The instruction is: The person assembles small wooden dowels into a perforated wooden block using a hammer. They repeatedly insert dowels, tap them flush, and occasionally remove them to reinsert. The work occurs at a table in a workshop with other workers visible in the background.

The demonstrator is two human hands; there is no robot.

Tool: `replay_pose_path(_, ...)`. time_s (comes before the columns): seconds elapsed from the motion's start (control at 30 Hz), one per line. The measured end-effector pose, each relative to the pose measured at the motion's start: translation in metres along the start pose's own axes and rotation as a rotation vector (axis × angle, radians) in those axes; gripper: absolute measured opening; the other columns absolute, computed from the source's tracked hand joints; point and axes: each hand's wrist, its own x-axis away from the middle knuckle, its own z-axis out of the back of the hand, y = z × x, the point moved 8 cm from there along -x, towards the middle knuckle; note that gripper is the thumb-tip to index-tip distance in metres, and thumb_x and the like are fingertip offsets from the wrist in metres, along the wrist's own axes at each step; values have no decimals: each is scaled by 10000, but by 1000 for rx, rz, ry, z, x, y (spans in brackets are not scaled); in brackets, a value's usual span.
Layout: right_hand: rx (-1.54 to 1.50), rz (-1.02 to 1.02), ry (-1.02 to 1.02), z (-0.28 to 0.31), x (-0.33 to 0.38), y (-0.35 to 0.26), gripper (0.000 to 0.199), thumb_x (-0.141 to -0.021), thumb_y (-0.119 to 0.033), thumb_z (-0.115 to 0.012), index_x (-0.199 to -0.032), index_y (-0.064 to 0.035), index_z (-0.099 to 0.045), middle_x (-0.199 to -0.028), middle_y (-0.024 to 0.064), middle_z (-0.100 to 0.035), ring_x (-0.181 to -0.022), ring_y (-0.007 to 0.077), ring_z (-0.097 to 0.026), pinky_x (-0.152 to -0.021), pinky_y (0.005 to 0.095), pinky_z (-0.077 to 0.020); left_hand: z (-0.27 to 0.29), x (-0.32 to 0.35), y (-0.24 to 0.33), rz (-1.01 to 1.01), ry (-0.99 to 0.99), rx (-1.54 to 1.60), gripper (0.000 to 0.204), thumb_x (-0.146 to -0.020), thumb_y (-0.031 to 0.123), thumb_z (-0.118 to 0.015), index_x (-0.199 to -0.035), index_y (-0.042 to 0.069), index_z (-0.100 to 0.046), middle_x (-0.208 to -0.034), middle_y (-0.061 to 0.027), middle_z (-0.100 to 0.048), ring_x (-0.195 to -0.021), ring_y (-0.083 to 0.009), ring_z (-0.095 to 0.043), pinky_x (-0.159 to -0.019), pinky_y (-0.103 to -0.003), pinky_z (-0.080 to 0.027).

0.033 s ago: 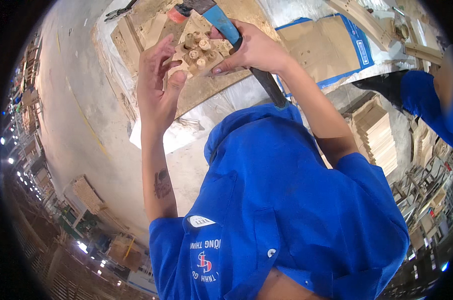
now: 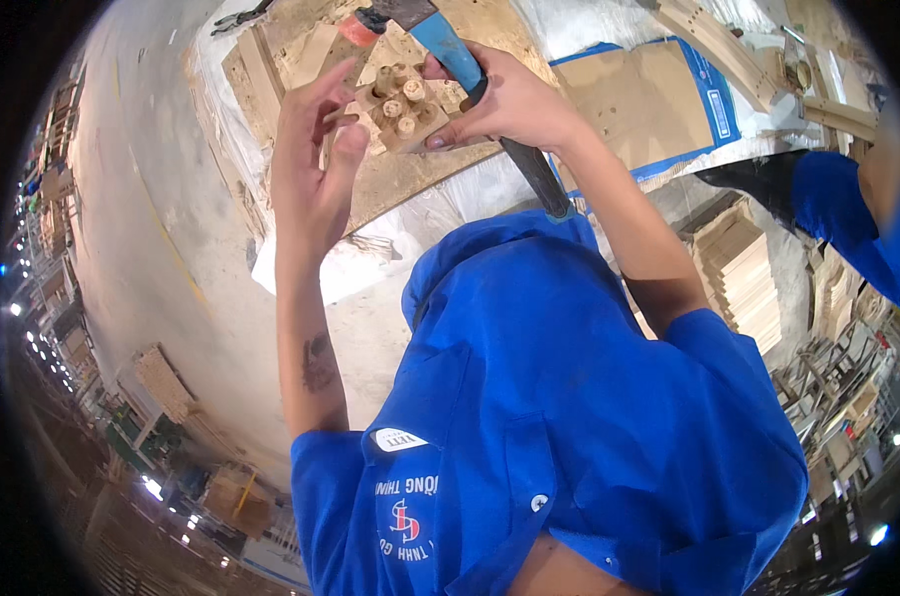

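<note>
My right hand [image 2: 522, 99] is wrapped round a hammer [image 2: 448, 50] with a blue and black handle and an orange striking face. The same hand's thumb and a fingertip press against a small light wooden block [image 2: 433, 131]. Several short round wooden dowels [image 2: 412, 91] stand upright in or on the block; how deep they sit is hard to tell. Left of the block, my left hand [image 2: 313, 164] is open, fingers and thumb apart, with nothing visible in it. Its fingertips are close to the block's left side.
Under the block lies a worn wooden board [image 2: 440, 171] on a plastic-wrapped surface. To the right are a brown cardboard sheet with blue edges [image 2: 619, 104], wooden strips [image 2: 713, 50] and a stack of boards [image 2: 743, 273]. Another person's blue-clothed leg [image 2: 835, 199] shows at the far right. Pliers [image 2: 239, 18] lie at upper left.
The block, with the hammer and my right hand, has shifted very slightly right and down in the picture. The gap to my left hand has widened a little.
</note>
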Motion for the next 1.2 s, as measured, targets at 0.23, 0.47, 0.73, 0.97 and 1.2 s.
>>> replay_pose_path(0.23, 76, -3, -13, -6, -3, -5, 779, -605, -208, -966, -1253, 36, -609, -1178, 112, -696, -1064, 212, -658, -988, 323, -487, 4, -37, 38, -133, -183, -385, 280, -942, 203, -699, -1183, 62, -717, -1030, -93, -691, -910, -214, -663, -846, -325, -518)
replay_pose_path(0.47, 34, -5, -12, -6, -3, 3, 843, -596, -154, -975, -1308, 41, -568, -1246, 97, -659, -1176, 183, -603, -1061, 309, -442, 7, -43, 50, -141, -247, -594, 175, -920, 157, -709, -1048, 39, -695, -958, -88, -711, -878, -248, -692, -767, -355, -543)
replay_pose_path(0.73, 37, -53, -30, -10, -3, -3, 842, -592, -138, -975, -1309, 35, -569, -1267, 105, -661, -1194, 181, -601, -1051, 312, -460, -11, -36, 87, -415, -465, -973, 123, -906, 91, -662, -1008, 33, -626, -921, -95, -632, -859, -290, -657, -725, -399, -533)
replay_pose_path(0.97, -60, -42, -10, -22, -8, 5, 757, -583, -187, -977, -1228, -5, -625, -1159, 78, -697, -1064, 179, -643, -972, 312, -494, -1, -36, 78, -273, -532, -936, 143, -913, 92, -647, -1033, 15, -631, -927, -108, -628, -850, -305, -669, -731, -412, -542)
replay_pose_path(1.2, -35, -37, -24, -34, -13, 1, 745, -591, -119, -977, -1221, 5, -600, -1240, 86, -665, -1120, 151, -609, -1009, 306, -479, 25, -19, 49, -152, -301, -699, 208, -916, 120, -677, -1113, 55, -681, -978, -100, -674, -829, -312, -687, -718, -406, -543)
